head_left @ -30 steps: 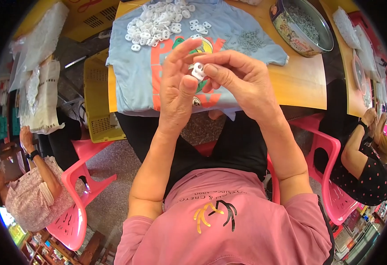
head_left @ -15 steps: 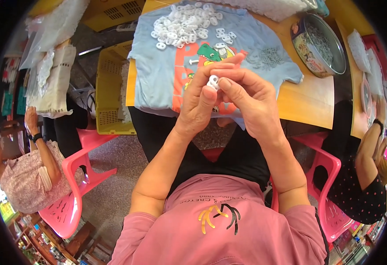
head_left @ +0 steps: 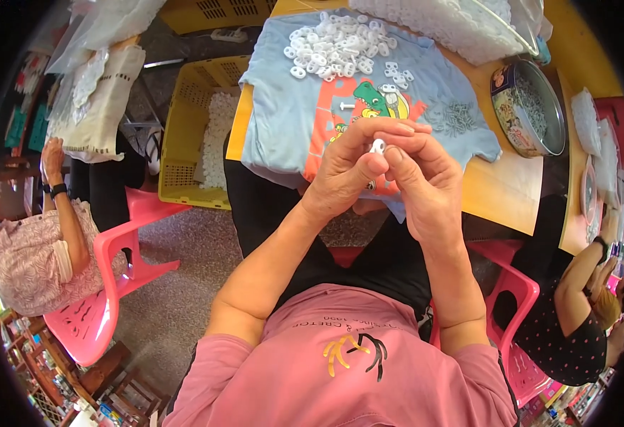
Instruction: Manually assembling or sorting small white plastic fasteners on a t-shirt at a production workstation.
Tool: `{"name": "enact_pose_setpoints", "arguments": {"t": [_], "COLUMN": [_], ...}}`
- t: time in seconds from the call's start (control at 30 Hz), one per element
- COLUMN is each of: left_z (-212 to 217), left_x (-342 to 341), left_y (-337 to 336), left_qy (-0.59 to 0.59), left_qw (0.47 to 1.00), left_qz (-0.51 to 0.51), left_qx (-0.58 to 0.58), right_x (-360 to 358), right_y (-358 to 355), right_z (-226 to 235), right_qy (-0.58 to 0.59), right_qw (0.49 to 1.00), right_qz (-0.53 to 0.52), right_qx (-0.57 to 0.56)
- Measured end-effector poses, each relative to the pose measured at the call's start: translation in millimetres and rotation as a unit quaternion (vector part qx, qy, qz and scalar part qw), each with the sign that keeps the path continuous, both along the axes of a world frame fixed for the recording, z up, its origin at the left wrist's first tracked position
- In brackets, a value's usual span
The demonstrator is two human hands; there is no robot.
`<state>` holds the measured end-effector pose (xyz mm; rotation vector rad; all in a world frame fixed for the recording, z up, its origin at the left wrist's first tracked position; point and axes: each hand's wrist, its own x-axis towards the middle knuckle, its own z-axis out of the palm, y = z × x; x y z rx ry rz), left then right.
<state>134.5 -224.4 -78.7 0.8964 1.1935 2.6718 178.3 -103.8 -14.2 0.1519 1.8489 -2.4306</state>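
A small white plastic piece (head_left: pixel 378 146) with a round hole sits pinched between my hands, above the near edge of a blue printed shirt (head_left: pixel 276 107) spread on the table. My left hand (head_left: pixel 351 160) grips it with thumb and fingers. From the other side, the thumb and fingers of my right hand (head_left: pixel 422 171) close on the same piece and partly cover it. Beyond my hands lies a heap of similar white pieces (head_left: pixel 337 46), with a few loose ones (head_left: pixel 397 74) beside it. Small metal screws (head_left: pixel 455 119) are scattered on the cloth to the right. One pale pin-shaped part (head_left: pixel 347 107) lies nearer.
A round tin (head_left: pixel 529 107) of screws stands on the table at right. Clear bags of white pieces (head_left: pixel 461 28) lie at the back. A yellow crate (head_left: pixel 173 192) with white pieces is at left. People sit on pink chairs (head_left: pixel 105 285) on both sides.
The view has shifted, so the table sits further right and lower. My hands still hold the white piece together, now with less of it showing between the fingers.
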Motion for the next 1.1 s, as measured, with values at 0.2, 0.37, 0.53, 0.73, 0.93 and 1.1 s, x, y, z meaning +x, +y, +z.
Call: {"name": "enact_pose_setpoints", "arguments": {"t": [0.2,0.37,0.53,0.73,0.93,1.1], "left_z": [0,8,21,9,11,15], "left_x": [1,2,-1,-1,6,5], "left_y": [-2,1,1,4,5,-4], "left_qy": [-0.015,-0.135,-0.222,-0.223,-0.083,-0.021], "left_qw": [0.998,0.985,0.968,0.975,0.981,0.963], "left_qz": [-0.016,-0.055,-0.012,-0.020,-0.003,-0.029], "left_qx": [-0.051,0.096,0.118,-0.003,-0.177,-0.267], "right_x": [2,-20,-74,-130,-147,-125], "right_y": [-1,-5,-36,-50,34,59], "right_z": [-5,25,59,96,42,4], "right_qy": [0.046,0.047,0.161,0.174,0.259,0.214], "right_qw": [0.998,0.995,0.962,0.917,0.839,0.795], "right_qz": [-0.004,0.031,0.079,0.261,0.130,0.154], "right_qx": [0.040,0.085,0.204,0.246,0.460,0.546]}}
